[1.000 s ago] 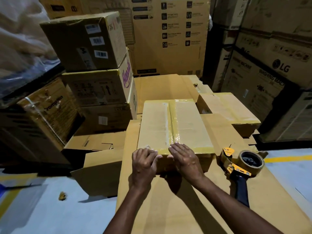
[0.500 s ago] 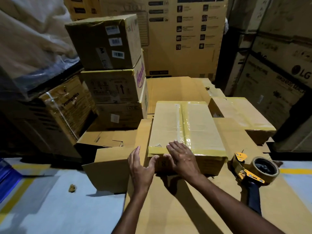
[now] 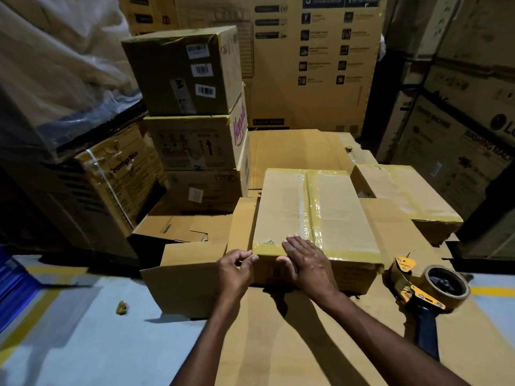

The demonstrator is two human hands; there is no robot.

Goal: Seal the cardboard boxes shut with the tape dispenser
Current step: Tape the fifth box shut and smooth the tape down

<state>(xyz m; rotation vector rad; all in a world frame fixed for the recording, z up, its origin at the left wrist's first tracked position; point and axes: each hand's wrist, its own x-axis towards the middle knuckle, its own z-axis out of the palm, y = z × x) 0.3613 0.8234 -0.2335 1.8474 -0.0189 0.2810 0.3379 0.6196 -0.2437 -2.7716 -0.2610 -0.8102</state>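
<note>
Clearly, the taped box [image 3: 315, 207] lies on the cardboard surface [image 3: 278, 344]. The right hand [image 3: 308, 264] lies flat over its near edge, grip released, probably to press the tape down. The left hand [image 3: 235, 270] curls at the near-left corner; whether its grip pinches anything, I cannot tell. The tape dispenser [image 3: 426, 295] rests just right of the box, untouched.

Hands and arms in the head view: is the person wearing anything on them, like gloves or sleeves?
The left hand and right hand are bare: no gloves, and no rings showing. Both forearms are uncovered down to the frame's bottom edge, with no sleeve, watch or wristband in view.
</note>
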